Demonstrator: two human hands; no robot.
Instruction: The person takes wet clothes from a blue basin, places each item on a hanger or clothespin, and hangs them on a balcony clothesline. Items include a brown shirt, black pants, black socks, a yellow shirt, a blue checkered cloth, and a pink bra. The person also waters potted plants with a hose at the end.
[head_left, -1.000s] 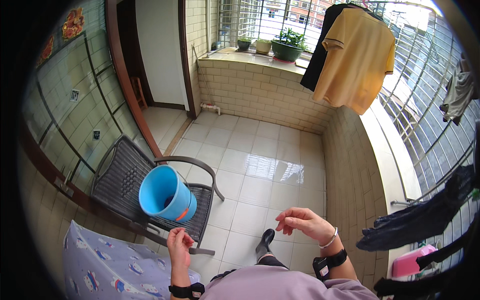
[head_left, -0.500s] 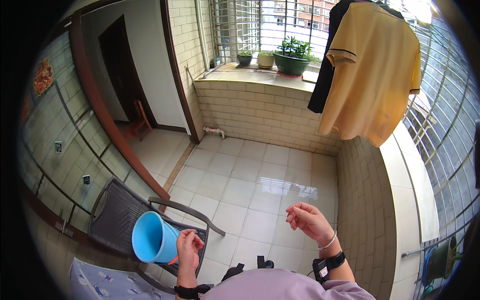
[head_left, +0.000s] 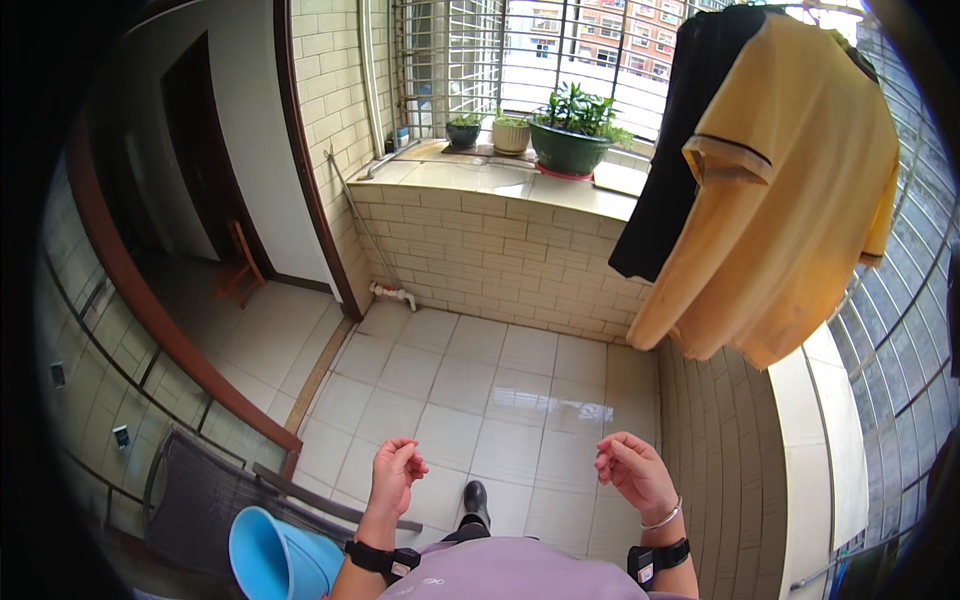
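My left hand (head_left: 396, 476) is raised in front of me with its fingers curled in and thumb against them, holding nothing I can see. Below and to its left, apart from it, a blue bucket (head_left: 290, 556) stands on a dark chair (head_left: 205, 497) with armrests. My right hand (head_left: 637, 478) hangs over the tiled floor, its fingers bent together and likewise without anything in them. A yellow T-shirt (head_left: 790, 190) hangs high on the right, beyond that hand, with a black garment (head_left: 680, 140) beside it.
Potted plants, the largest in a green pot (head_left: 568, 148), line the tiled ledge (head_left: 480, 178) ahead under a barred window. A low brick-patterned wall runs along the right. To the left is a doorway with a wooden frame (head_left: 190, 335) and a small stool (head_left: 240, 265) inside.
I have moved forward, so the chair and bucket sit lower and farther left, and the shirts look nearer. My left hand has left the bucket's side; my shoe now shows.
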